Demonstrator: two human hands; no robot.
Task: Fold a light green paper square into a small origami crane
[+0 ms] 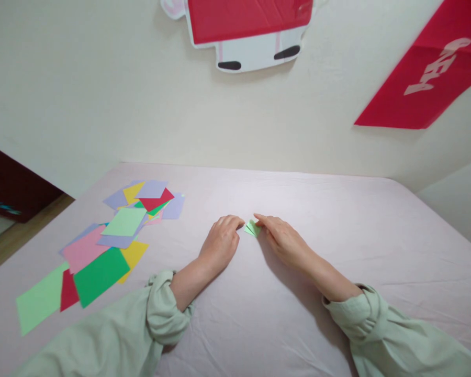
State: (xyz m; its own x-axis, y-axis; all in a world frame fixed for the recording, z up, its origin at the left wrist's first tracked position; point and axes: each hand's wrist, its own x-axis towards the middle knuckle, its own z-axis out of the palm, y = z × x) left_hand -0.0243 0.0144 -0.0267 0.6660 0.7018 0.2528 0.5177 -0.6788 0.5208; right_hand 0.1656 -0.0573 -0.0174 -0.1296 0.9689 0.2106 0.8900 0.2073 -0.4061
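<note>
A small folded piece of light green paper [251, 228] lies on the cloth-covered table between my two hands, with creased layers showing. My left hand [221, 242] rests just to its left, fingers curled together and closed, their tips close to the paper's left corner; I cannot tell whether they touch it. From the right, my right hand [286, 240] has its fingers on the paper's right edge, the index finger reaching out above it. The thumb and lower fingers of that hand are partly hidden.
Loose coloured paper sheets [102, 272] in green, pink, purple, yellow and red overlap on the table's left side. The pale pink tablecloth [298, 335] has light wrinkles. Behind the table rises a white wall [235, 125] with a red and white cutout [251, 21] and a red banner [424, 78].
</note>
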